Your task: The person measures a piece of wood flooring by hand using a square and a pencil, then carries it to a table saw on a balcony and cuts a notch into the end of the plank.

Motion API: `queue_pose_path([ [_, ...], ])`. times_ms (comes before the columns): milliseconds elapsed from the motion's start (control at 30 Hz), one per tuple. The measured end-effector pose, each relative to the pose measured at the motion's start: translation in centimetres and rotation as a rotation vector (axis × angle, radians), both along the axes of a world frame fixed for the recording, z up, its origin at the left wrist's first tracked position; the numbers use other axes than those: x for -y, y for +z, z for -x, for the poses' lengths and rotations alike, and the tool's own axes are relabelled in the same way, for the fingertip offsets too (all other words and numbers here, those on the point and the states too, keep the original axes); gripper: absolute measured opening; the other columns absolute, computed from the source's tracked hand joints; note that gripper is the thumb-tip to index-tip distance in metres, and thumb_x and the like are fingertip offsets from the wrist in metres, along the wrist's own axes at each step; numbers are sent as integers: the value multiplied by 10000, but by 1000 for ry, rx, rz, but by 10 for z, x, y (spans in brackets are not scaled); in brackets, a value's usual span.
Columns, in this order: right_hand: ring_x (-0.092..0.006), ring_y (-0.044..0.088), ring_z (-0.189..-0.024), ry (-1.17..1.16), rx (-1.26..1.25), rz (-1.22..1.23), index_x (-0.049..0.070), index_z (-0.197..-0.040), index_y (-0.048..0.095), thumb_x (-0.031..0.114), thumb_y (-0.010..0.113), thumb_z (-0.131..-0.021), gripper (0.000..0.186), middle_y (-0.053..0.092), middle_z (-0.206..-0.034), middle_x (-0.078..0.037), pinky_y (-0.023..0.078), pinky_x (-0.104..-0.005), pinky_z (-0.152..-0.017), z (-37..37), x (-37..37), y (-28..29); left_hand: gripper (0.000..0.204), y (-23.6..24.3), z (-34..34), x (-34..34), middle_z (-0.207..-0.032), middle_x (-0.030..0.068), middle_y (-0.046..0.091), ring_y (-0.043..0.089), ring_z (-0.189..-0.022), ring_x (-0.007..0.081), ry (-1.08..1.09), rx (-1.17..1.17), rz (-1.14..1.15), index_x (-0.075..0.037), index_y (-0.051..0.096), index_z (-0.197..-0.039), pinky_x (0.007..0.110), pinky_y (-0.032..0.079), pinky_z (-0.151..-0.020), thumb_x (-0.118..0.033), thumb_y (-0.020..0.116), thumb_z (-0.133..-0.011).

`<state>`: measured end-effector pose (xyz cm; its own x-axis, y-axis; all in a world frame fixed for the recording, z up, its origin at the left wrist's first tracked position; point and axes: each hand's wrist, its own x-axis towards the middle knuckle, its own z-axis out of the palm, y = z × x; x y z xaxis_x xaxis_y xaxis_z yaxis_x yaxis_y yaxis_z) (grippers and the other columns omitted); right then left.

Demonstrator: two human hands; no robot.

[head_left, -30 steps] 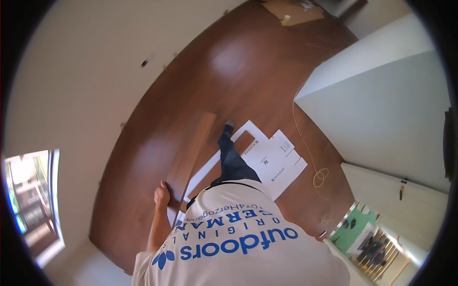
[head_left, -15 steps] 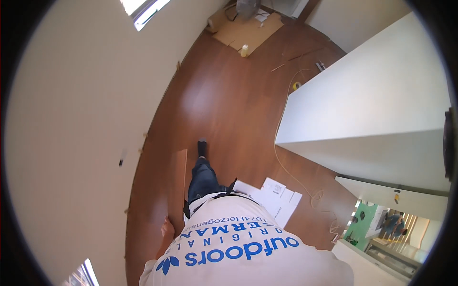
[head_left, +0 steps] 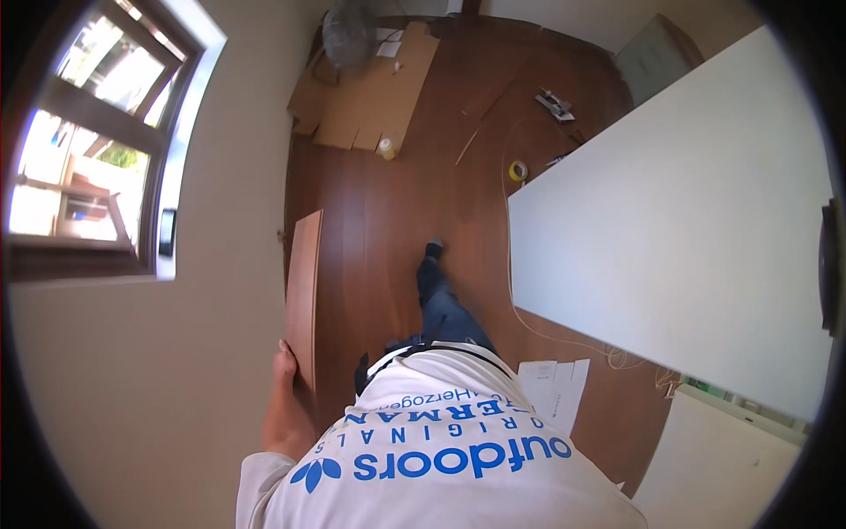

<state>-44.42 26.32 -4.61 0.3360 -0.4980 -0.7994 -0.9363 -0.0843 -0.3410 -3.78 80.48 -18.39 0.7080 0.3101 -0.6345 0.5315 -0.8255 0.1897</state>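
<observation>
My left hand [head_left: 284, 363] is closed on the edge of a long reddish-brown floorboard [head_left: 304, 282], which I carry at my left side. The board points ahead, tilted, close to the wall; its lower end is hidden behind my arm and shirt. My right hand is out of sight. One foot [head_left: 433, 250] in a dark sock stands in front of me on the brown wooden floor [head_left: 379, 264].
A window [head_left: 97, 150] opens in the left wall. Ahead lie a cardboard sheet [head_left: 370, 97], a bottle [head_left: 387, 148], a yellow tape roll [head_left: 518, 171] and a cable [head_left: 555, 333]. A large white cabinet [head_left: 670, 229] stands right; white packaging [head_left: 555, 392] lies behind it.
I have walked forward, so the window and far cardboard are nearer. The floorboard has come up higher and shows more of its length, with my left hand still on it.
</observation>
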Motion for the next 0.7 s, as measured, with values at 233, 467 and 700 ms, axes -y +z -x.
queue_pose_path([
  [233,-405,686,-844,206,-28,-77,21,-1023,713,350,516,-990,385,714,-945,-237,523,-482,-735,-223,165,15,934,19,-191,198,-1239,351,608,544,-1264,435,-80,-104,-55,145,598,-1224,435,426,-1063,-682,224,-1003],
  [467,-348,691,-843,-97,541,123,38,-1023,673,241,587,-952,231,704,-913,-182,534,-393,-758,-495,354,53,907,-2,-307,409,-1170,323,646,581,-1196,460,-186,-195,-32,75,689,-1133,494,455,-1027,-680,203,-1004],
  [700,-266,706,-913,-165,533,251,33,-1101,671,228,618,-971,240,722,-991,-158,538,-344,-809,-673,458,59,677,-50,-538,544,-928,307,682,686,-848,460,-731,212,-196,16,664,-864,514,576,-731,-547,333,-1044],
])
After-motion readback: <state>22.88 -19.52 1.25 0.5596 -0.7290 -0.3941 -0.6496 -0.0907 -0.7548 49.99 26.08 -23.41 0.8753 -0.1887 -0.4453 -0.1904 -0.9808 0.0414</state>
